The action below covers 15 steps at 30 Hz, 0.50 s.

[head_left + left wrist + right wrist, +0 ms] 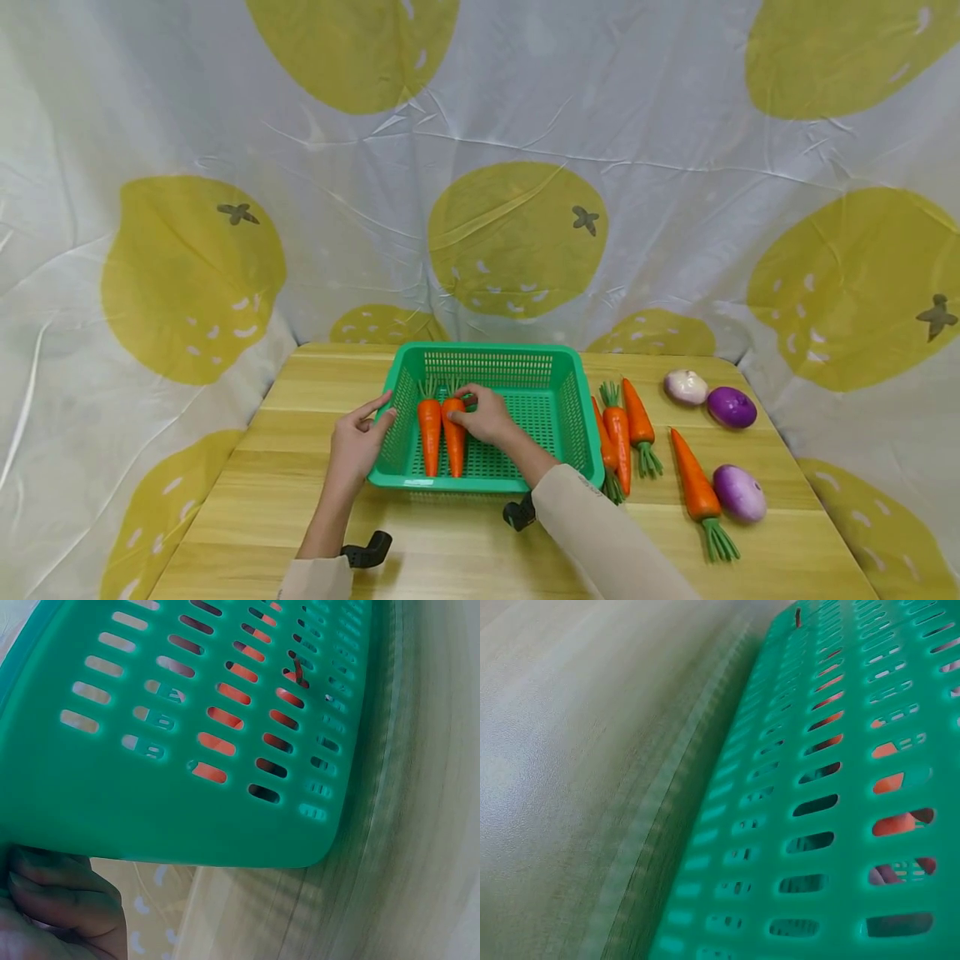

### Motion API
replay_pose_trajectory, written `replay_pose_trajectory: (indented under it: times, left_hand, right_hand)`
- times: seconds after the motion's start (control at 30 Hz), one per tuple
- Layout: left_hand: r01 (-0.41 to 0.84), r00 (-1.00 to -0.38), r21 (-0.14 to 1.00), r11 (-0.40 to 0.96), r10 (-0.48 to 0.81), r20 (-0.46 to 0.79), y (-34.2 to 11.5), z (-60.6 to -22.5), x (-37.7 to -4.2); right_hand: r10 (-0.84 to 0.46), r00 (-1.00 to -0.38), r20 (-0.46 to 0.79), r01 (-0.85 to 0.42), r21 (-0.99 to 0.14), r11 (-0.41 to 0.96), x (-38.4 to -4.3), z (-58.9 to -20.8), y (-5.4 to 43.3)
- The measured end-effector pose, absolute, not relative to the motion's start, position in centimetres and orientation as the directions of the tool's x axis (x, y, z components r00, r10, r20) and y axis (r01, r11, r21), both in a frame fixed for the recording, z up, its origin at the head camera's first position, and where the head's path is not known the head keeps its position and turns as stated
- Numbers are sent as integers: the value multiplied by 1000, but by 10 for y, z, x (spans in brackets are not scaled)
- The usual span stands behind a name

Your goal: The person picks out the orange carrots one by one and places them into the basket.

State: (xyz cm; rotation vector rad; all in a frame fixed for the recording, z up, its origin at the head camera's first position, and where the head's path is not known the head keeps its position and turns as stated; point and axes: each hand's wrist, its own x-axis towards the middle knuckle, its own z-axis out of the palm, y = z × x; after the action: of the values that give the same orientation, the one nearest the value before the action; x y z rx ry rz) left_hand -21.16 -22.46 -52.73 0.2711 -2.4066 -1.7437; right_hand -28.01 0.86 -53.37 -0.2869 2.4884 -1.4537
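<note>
A green slotted plastic basket (480, 483) stands on the wooden table in the head view. My left hand (357, 446) grips its left rim, thumb and forefinger at the edge. In the left wrist view, the fingers (67, 896) curl by the basket's corner. Inside on the left lie two carrots side by side, green tops toward the back. My right hand (486, 415) reaches over the front rim and pinches the right carrot (454, 442) near its top. The left carrot (429, 437) lies just beside it. Orange shows through the slots of the basket wall (817, 802) in the right wrist view.
Right of the basket lie several more carrots (618, 433), some close against its wall. A lone carrot (693, 483) sits farther right by a purple onion (739, 493). Behind them are a dark purple onion (732, 407) and a whitish one (686, 387). A lemon-print curtain (517, 125) hangs behind the table.
</note>
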Motion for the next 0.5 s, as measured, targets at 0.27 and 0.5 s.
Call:
replay_pose_trajectory:
  times: [0.27,0.5]
  left_hand:
    - [-49,-970,958,283,-242,22,-226,-528,-213]
    - [-64,-975,960,273,-223,-1,-228,-529,-211]
  right_hand:
    - [-297,-949,-104,-66,-857,512,-282,-535,7]
    - [-320,-944,-77,-105,-850,515,-278,-531,9]
